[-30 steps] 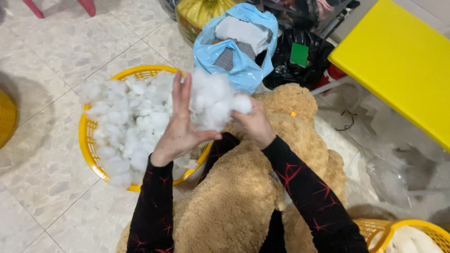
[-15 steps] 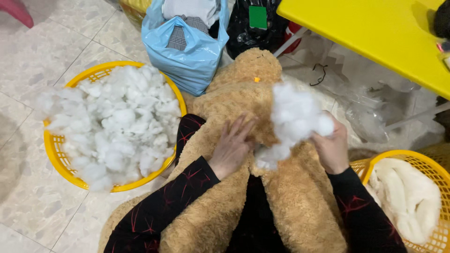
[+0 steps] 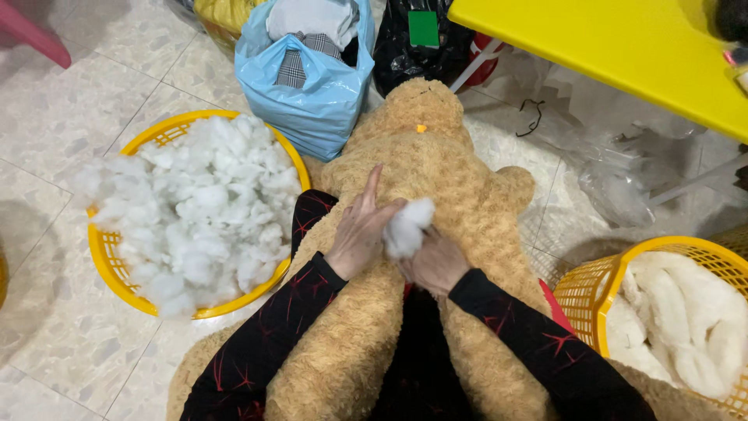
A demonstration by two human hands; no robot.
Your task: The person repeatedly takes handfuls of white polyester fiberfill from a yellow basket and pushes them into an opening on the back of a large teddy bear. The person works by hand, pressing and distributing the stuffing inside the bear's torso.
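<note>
1. Both hands are meeting on the back of a tan plush teddy bear (image 3: 436, 179) lying across the lap.
2. Left hand (image 3: 360, 230) is resting flat, fingers spread, touching a white stuffing clump (image 3: 407, 226).
3. Right hand (image 3: 438, 263) is curling its fingers around that clump, pressing it against the plush.
4. A yellow basket (image 3: 105, 257) of loose stuffing is sitting to the left; another yellow basket (image 3: 580, 292) is standing at right.
</note>
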